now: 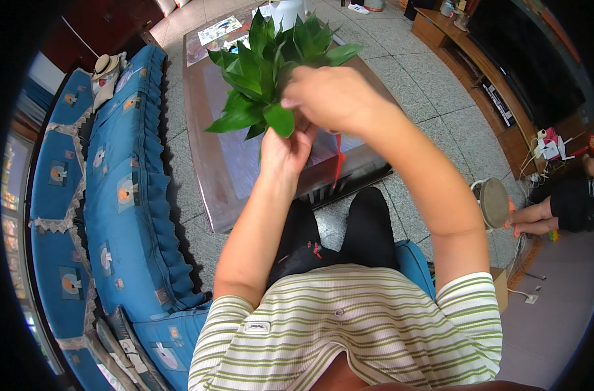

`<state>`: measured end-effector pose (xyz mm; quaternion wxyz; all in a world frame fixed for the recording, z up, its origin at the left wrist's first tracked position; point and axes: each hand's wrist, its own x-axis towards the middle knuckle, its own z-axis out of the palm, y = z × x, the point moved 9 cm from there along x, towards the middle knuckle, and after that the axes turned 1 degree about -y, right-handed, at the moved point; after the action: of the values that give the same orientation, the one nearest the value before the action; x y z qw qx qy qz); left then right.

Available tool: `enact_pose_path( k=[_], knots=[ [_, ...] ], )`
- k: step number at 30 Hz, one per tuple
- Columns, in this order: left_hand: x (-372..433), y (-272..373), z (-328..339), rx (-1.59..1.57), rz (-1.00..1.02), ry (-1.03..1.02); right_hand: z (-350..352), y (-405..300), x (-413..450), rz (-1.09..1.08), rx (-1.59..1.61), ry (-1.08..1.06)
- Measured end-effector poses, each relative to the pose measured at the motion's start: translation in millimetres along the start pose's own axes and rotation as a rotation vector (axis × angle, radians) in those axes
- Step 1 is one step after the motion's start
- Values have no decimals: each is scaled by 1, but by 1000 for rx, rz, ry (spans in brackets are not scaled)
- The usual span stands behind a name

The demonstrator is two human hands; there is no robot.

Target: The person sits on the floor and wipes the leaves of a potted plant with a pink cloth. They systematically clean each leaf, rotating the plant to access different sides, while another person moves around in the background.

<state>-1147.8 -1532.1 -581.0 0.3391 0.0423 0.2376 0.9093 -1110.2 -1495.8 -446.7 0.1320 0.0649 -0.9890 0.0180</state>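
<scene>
A bunch of leafy green plant stems (258, 73) stands upright before me, over the low table. My left hand (294, 146) is around its lower part, just under the leaves, with the palm turned up; the stems themselves are mostly hidden. From the right, my right hand (326, 97) reaches in at the leaves, its fingers bent and slightly blurred. Whether those fingers grip a leaf or stem cannot be told. A red ribbon (339, 161) hangs below my right hand, over the near table edge.
The low table (204, 190) bears papers and a white container (288, 13) behind the leaves. A blue sofa (116, 195) runs along the left. A wooden television cabinet (473, 78) and a round stool (493, 203) stand right. Another person's legs (536, 220) show at far right.
</scene>
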Motion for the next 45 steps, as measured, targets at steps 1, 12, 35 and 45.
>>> enact_pose_path(
  k=[1, 12, 35, 45],
  knots=[
    [-1, 4, 1, -37, 17, -15, 10, -7, 8, -44, -18, 9],
    [-9, 2, 12, -27, -82, -132, 28, 26, -50, 157, 79, -231],
    [26, -16, -130, 1650, 740, 220, 232, 121, -200, 928, 1814, 143],
    [43, 6, -151, 1578, 501, 81, 257, 128, -219, 1068, 1947, 272]
  ],
)
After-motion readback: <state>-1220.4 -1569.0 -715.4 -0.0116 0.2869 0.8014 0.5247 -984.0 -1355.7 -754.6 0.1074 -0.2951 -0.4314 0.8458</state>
